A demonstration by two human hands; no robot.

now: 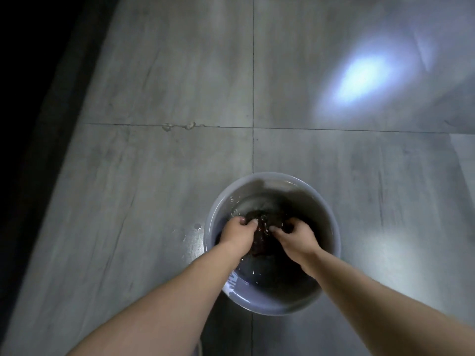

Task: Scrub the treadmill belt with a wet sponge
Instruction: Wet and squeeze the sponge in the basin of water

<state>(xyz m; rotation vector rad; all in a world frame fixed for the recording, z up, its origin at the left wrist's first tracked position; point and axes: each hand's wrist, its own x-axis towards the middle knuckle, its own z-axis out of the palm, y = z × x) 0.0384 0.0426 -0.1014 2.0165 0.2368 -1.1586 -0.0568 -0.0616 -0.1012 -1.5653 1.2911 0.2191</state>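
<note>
Both hands reach into a grey plastic basin (272, 179) of water on the tiled floor (154, 163). The left hand (237, 233) and right hand (295, 238) curl their fingers around a dark sponge (261, 227), half submerged and hard to make out.

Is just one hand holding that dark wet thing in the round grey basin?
No, the left hand and the right hand both grip the dark soaked sponge inside the round grey plastic basin.

L hand (237, 233) + R hand (295, 237): both bare. Forearms (164, 291) bare too, right to bottom frame edge. Nails (254, 221) on L short, plain. Only hands + forearms in view.
</note>
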